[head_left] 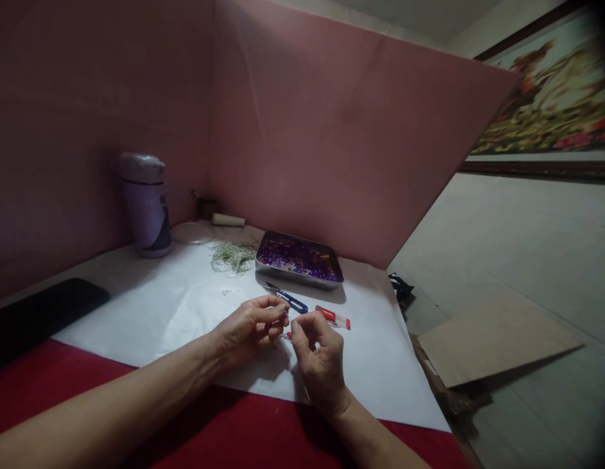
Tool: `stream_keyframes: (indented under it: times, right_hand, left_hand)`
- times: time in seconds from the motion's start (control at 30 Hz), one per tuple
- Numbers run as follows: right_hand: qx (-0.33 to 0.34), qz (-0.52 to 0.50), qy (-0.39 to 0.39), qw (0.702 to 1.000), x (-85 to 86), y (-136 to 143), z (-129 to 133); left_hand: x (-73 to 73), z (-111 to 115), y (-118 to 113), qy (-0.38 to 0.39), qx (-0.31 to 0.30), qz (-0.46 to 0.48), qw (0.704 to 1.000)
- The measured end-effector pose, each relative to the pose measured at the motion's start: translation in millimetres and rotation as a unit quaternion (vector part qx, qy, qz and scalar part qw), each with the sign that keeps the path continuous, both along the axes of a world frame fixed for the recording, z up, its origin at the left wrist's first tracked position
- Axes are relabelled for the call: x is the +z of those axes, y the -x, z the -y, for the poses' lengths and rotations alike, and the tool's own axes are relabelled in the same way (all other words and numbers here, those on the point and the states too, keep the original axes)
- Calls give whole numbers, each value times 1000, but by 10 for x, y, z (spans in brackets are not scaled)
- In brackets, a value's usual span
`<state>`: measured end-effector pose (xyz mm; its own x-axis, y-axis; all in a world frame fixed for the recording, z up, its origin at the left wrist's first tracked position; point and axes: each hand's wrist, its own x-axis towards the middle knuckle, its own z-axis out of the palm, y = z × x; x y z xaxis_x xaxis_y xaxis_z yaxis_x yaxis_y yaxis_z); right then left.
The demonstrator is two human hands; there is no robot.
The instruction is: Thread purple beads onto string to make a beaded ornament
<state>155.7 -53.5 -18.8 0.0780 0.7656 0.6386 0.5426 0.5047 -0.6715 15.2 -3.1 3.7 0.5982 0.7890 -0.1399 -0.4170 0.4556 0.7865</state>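
My left hand (251,329) is closed in a pinch, with small purple beads (285,314) showing at the fingertips. Just to its right, my right hand (322,358) has thumb and forefinger pressed together; whatever is between them is too small to make out. The fingertips of both hands almost meet above the white sheet (380,365). Blue-handled thread snips (296,304) lie just beyond them. A red and clear packet (333,317) rests by my right hand. Farther back, a metal tray (298,276) holds many purple beads (295,254).
A tangle of pale green thread (232,258) lies left of the tray. Behind it are a cream-coloured cylinder (228,220) and a clear round lid (191,232). A purple flask (146,208) stands at left, near a black phone-like slab (43,316). Pink panels (322,130) wall the back.
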Motion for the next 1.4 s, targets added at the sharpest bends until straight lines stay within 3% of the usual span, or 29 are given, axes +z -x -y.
stream_keyframes:
  times: [1.4]
  right_hand:
    - [13, -6, 16, 1000, 0, -7, -4]
  left_hand:
    - [4, 19, -10, -17, 34, -6, 999]
